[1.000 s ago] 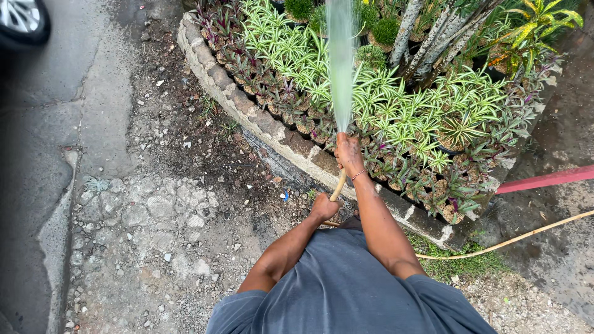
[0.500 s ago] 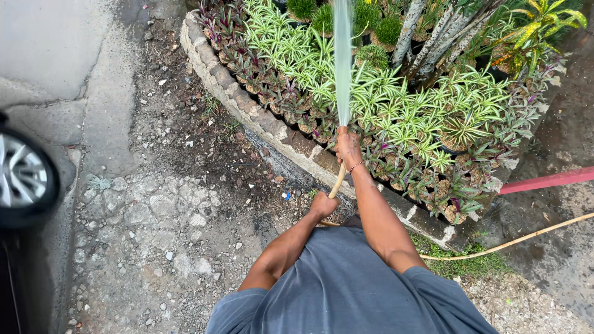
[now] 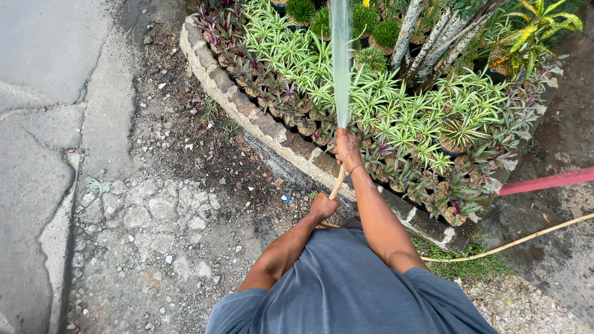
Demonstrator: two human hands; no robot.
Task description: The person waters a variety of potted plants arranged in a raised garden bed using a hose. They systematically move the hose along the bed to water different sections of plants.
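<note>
Right hand [image 3: 347, 148] grip closed round hose [image 3: 337, 182] tip; left hand [image 3: 323, 207] grip clenched lower; water jet [image 3: 340, 62] over striped plants [image 3: 396, 117].

Both hands closed in fists, right hand [image 3: 347, 150] extended forward, arm straight, left hand [image 3: 323, 206] lower, elbow bent

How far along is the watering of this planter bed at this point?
Done: cannot be judged; no wet soil is distinguishable among the plants. In hand: right hand grips the hose end, left hand holds it lower, spray arcing over the striped green plants. Left: cannot tell which parts remain unwatered.
</note>
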